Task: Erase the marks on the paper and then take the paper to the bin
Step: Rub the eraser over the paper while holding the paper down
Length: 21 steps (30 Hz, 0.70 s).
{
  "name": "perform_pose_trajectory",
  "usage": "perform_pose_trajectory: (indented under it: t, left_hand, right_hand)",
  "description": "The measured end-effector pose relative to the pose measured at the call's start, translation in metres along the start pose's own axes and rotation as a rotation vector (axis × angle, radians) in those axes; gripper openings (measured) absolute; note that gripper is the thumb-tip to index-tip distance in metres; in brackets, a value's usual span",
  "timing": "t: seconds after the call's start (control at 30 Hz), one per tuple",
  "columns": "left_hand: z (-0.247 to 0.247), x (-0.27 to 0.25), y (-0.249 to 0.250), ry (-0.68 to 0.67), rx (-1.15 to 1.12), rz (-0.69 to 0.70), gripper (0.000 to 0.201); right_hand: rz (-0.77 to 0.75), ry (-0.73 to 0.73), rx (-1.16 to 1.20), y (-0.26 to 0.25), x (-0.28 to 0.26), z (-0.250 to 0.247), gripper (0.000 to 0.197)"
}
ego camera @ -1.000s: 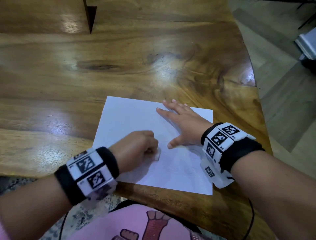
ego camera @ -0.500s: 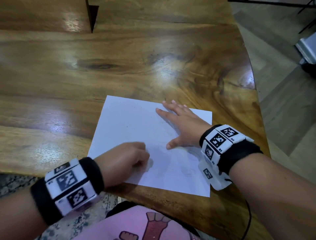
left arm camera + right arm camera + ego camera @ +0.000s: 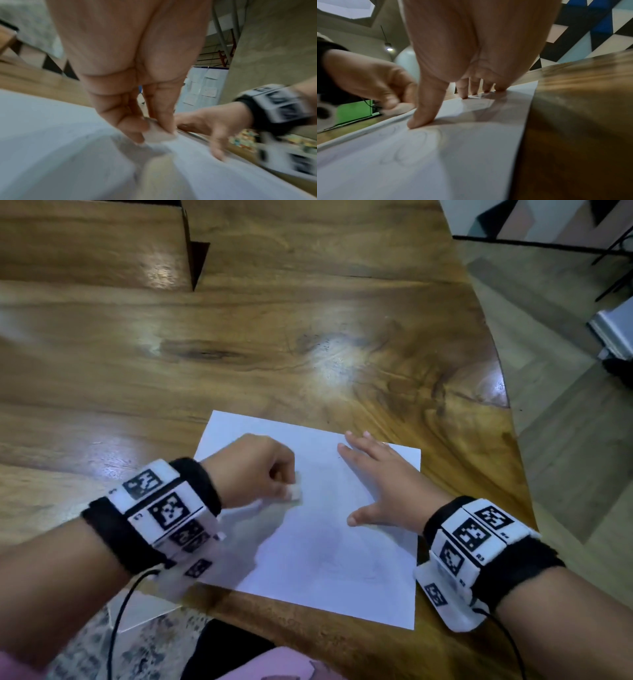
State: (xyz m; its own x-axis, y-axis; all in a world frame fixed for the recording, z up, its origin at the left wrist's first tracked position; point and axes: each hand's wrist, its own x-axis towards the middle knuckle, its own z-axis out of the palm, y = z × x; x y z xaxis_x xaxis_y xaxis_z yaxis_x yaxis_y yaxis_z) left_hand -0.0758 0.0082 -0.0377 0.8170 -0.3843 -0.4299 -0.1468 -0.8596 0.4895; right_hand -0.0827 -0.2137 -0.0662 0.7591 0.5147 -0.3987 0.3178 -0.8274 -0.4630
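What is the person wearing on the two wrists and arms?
Bare forearms, no sleeves. Each wrist carries a fuzzy black band with white blocks printed with black square code markers: left wrist, right wrist. A thin black cable hangs from each band.

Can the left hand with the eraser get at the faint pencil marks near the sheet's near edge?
Probably yes: the left hand pinches the small white eraser on the white paper sheet; nothing covers those faint pencil marks.
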Motion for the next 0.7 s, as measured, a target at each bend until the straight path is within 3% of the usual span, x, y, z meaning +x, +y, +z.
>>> perform_pose_trajectory:
  t: [0.1, 0.3, 0.47, 0.6, 0.7]
  left_hand:
    - [-0.007, 0.031, 0.010, 0.183, -0.084, -0.038, 0.013]
    - [-0.002, 0.054, 0.030, 0.288, 0.021, -0.042, 0.013]
    - [0.006, 0.036, 0.023, 0.177, -0.071, 0.010, 0.014]
    - [-0.004, 0.055, 0.024, 0.279, -0.098, -0.075, 0.014]
    - [-0.002, 0.051, 0.022, 0.176, -0.046, -0.027, 0.015]
  right_hand:
    - [0.002, 0.003, -0.009, -0.001, 0.000, -0.001, 0.107]
    - [0.025, 0.005, 0.029, -0.001, 0.000, -0.005, 0.106]
    - [0.028, 0.004, 0.017, 0.000, -0.002, -0.005, 0.105]
    - [0.026, -0.006, 0.021, -0.001, -0.001, -0.006, 0.104]
    - [0.029, -0.004, 0.041, -0.001, -0.001, -0.006, 0.104]
